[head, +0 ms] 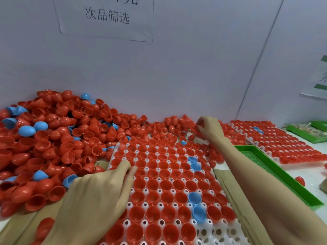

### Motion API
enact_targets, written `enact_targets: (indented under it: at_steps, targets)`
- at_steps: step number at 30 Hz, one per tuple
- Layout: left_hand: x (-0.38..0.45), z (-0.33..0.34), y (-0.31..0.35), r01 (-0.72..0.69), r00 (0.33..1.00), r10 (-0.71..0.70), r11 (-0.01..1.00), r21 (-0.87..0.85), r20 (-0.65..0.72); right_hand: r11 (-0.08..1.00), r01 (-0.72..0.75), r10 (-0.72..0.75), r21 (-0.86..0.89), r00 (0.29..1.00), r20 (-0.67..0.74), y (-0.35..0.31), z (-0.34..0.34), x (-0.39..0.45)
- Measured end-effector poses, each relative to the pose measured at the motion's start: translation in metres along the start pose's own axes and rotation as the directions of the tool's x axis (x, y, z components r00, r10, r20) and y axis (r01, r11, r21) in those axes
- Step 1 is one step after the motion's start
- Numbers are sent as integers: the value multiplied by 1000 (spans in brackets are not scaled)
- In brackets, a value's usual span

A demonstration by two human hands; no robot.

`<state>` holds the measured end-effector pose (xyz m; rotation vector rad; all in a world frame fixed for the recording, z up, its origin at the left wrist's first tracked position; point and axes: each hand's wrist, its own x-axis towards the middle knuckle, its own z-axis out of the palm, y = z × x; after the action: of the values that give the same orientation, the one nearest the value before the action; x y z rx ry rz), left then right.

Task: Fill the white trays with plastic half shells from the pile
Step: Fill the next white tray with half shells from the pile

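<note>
Shells (53, 138) lie heaped left of and behind the tray (208, 232), most red, a few blue, and they look thin, stiff and very light, so you need almost no force. They are smooth and probably slippery, so pinch each one across its open rim rather than on the dome. Nested ones may lift together; check before you seat them. Most tray cups hold a shell, open side up; only the near right corner shows bare white holes. Your left hand (99, 188) lies flat on the tray's left edge, fingers straight, holding nothing. Your right hand (208, 129) is curled at the loose shells just behind the tray; it seems to pinch a red one, though the fingers hide it. A second tray (276, 138), full, sits right of the first, beyond a green tray (276, 174). On the wall behind the tray a paper sign (106, 16) reads 次品筛选; its upper line is cut off
</note>
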<state>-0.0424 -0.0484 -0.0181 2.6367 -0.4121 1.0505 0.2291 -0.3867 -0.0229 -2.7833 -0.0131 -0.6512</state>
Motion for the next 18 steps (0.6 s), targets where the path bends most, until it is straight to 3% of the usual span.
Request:
enact_targets:
  at_steps: [4, 7, 10, 13, 15, 18]
  targets:
    - [-6, 8, 0, 32, 999, -32, 997, -66, 3, 953, -1, 18, 303, 998, -52, -24, -29, -41]
    - [-8, 8, 12, 147, 987, -122, 945, -292, 102, 796, -31, 4, 604, 999, 46, -52, -56, -90]
    - [-6, 5, 26, 284, 957, -193, 783, -553, 218, 547, -117, -92, 829, 976, 199, -84, -82, -140]
    - [-4, 1, 37, 395, 913, -166, 589, -705, 373, 392, -218, -246, 894, 911, 330, -109, -99, -177]
    - [-3, -1, 43, 443, 891, -145, 481, -757, 430, 365, -220, -344, 904, 871, 351, -121, -105, -193]
    - [-3, 2, 46, 505, 862, -161, 343, -792, 480, 408, -125, -354, 905, 891, 283, -128, -105, -203]
